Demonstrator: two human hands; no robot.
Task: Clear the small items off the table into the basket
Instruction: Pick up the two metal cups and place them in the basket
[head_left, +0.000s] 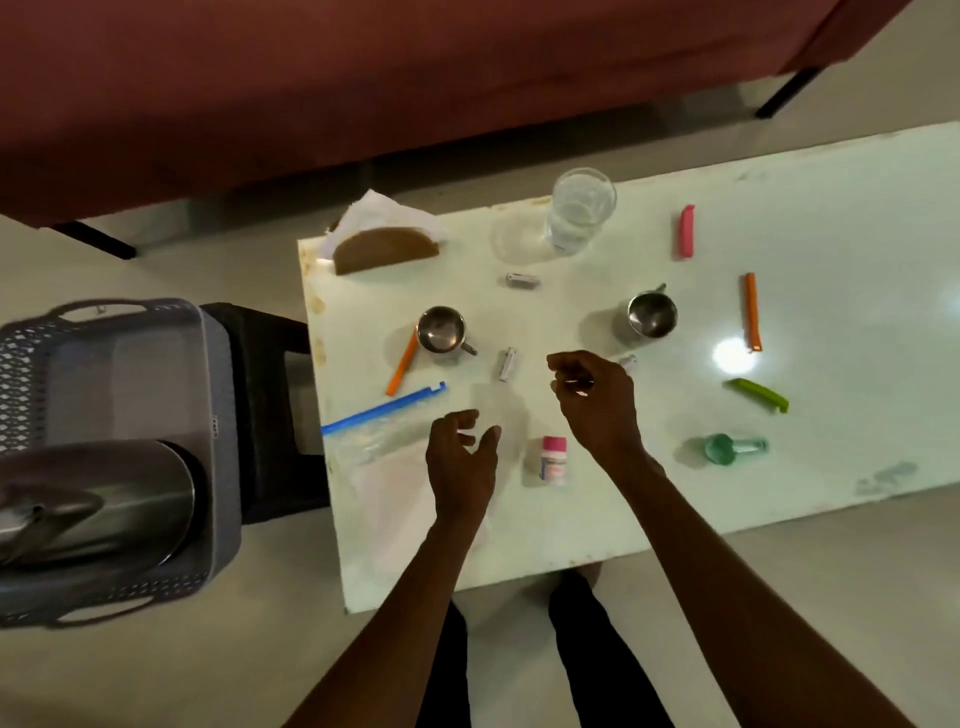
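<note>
Small items lie scattered on a white table (810, 187). There are three small batteries (522, 280) (507, 365) (629, 361). Bag clips lie around them: pink (687, 231), orange (750, 312), a second orange (402, 364), green (759, 396) and a long blue one (382, 410). A pink-capped pill bottle (553, 460) and a teal scoop (727, 448) sit near the front. My left hand (462, 460) hovers open beside the bottle. My right hand (597, 402) hangs over the middle with loosely curled fingers and nothing visible in it. The grey basket (135, 332) stands left of the table.
The basket rests on a black stool (270, 415) and holds a steel jug (98, 499). On the table stand two steel cups (441, 328) (650, 314), a drinking glass (579, 210) and a napkin holder (384, 250); a clear zip bag (374, 452) lies there too. A dark red sofa (363, 78) lies beyond.
</note>
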